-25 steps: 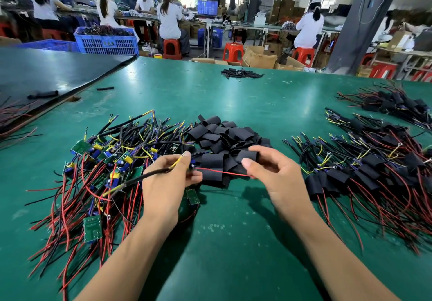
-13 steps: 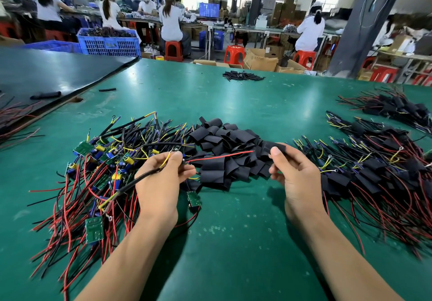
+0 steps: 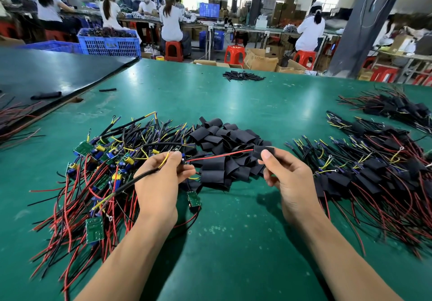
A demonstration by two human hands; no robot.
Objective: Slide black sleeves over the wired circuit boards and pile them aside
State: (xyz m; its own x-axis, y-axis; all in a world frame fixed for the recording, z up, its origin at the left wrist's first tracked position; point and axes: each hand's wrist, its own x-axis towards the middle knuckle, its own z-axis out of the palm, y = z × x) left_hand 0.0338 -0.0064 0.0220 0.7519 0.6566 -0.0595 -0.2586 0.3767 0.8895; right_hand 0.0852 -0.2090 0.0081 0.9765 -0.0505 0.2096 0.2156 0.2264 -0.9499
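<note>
My left hand [image 3: 161, 181] grips a wired circuit board by its black cable and yellow wire; the board itself is mostly hidden behind my fingers. Its red and black wires [image 3: 222, 154] stretch right to my right hand [image 3: 287, 179], which pinches a black sleeve [image 3: 263, 151] at the wire ends. A heap of loose black sleeves [image 3: 224, 151] lies behind both hands. Bare green boards with wires [image 3: 93, 174] are piled on the left. Sleeved boards [image 3: 374, 172] are piled on the right.
The green table [image 3: 233, 242] runs far back, where a small bunch of black pieces [image 3: 243, 76] lies. A second sleeved pile [image 3: 395, 106] sits at the far right. A dark board [image 3: 46, 74] overlaps the table's left. People work at benches behind.
My right hand has drawn the red wire out to the right and now holds a black sleeve at its end. The left hand stayed about where it was.
</note>
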